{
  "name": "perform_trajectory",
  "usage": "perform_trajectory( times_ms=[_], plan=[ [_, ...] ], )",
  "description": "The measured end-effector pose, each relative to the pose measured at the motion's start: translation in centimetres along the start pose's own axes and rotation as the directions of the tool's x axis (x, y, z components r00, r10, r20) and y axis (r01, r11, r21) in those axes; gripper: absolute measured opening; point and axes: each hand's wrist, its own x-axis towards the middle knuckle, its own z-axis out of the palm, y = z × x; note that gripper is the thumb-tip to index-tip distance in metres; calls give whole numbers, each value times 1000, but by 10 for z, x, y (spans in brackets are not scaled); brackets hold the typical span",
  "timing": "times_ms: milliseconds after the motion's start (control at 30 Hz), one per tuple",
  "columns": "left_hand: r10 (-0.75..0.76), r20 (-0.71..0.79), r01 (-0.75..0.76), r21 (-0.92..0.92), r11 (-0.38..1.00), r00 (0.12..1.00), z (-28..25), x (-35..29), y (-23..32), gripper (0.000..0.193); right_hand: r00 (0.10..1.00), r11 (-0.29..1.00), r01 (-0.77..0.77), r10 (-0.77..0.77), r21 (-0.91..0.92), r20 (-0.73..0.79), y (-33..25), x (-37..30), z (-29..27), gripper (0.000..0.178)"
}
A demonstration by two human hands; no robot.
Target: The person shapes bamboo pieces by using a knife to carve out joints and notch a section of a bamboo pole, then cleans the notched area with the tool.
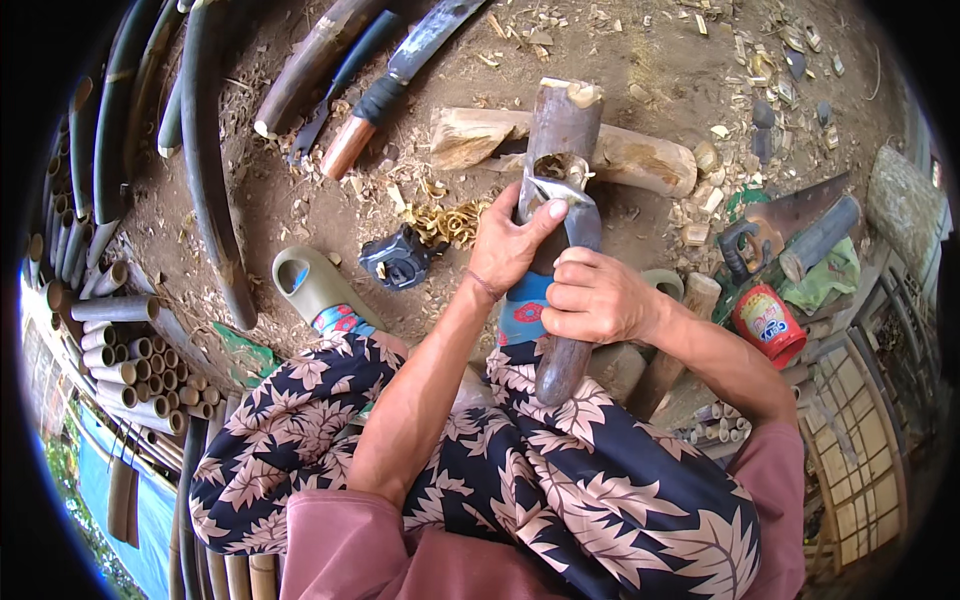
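- Dusty-pink shirt [350,540] and leaf-print trousers [640,480] nearest the camera.
- Bamboo tube [565,115] upper centre, lying across a split log [645,160] on the dirt ground [500,75].
- Left hand [505,240]: grip clamped round the tube's near part, thumb against the blade; tube's near end hidden, cannot tell where it stops.
- Right hand [598,297]: grip clamped on the handle of a curved-blade tool [583,225], blade at the near edge of the tube's opening.
- Done: opening already cut into the upper wall.
- Left: looks partway; edges ragged, probably more trimming needed. Depth unclear, blade covers part.
- Far end of tube rough, uneven.
- Unheld nearby: large knife [378,102], saw [797,208], curled shavings [443,222].
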Motion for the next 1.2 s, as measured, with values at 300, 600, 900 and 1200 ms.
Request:
perform_trajectory(
  times_ms=[300, 600, 900, 1200],
  plan=[
    [77, -87, -70, 74, 995, 993, 4, -4, 0, 69, 996, 998, -62, 63, 15, -61, -7, 18, -13, 15],
    [-106, -163, 116, 53, 992, 981, 20, 9, 17, 96, 404, 567, -89, 772, 819, -491, 14, 47, -56, 10],
    [-145, -249, 175, 101, 979, 958, 20, 16, 8, 94, 397, 394, -123, 861, 911, -319, 45, 47, -57, 13],
    [57, -246, 17, 288, 958, 968, -66, -18, 85, 52, 404, 616, -97, 742, 781, -535, 36, 25, -123, 27]
  ],
)
